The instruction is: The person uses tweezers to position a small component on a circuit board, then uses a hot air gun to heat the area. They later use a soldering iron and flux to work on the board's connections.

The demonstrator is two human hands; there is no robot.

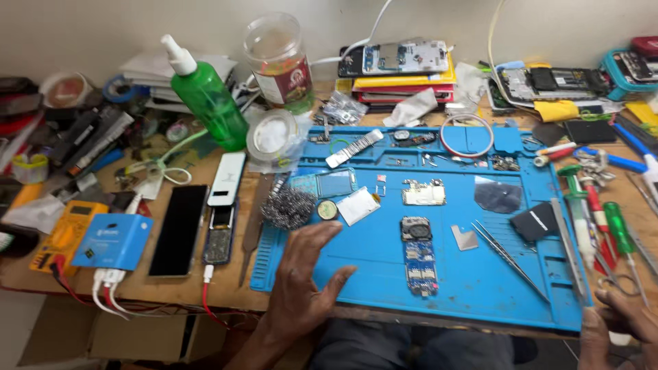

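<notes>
Here | blue mat [384, 270] on cluttered wooden bench [205, 291] | left hand [305, 270] open above

Left hand [305, 274] at near centre, palm down, fingers spread flat and reaching far-right, thumb out to the right, forearm running off the near edge. Right hand [617, 322] at near right corner, fingers loosely curled, partly cropped.

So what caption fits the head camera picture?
Left hand open over a blue repair mat near a small circuit board.
</notes>
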